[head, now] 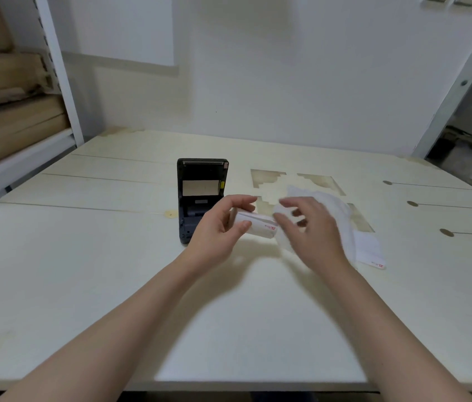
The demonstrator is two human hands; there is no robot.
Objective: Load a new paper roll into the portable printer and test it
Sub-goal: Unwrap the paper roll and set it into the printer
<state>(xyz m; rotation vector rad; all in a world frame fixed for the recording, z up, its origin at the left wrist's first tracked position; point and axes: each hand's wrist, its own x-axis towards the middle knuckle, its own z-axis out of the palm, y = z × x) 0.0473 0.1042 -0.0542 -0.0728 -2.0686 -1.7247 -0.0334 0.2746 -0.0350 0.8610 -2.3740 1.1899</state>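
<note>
A pale surface (84,271) meets a white wall; the left hand (217,224) fingers clamp a paper roll (255,223), the blurred right hand (313,227) fingers spread apart, partly hiding the open printer (200,195).

a pale cream tabletop (98,271) fills the view, thin seams running across its far half. small round brown marks sit along the right side, and one sits on a seam left of centre. patches of worn, brownish surface show right of centre. standing on it just left of centre, a black portable printer (200,195), lid tipped up and open. to the right lies a crumpled white wrapper (342,219), and touching its near edge a flat white slip with small red print (369,250). the near half is bare.
</note>
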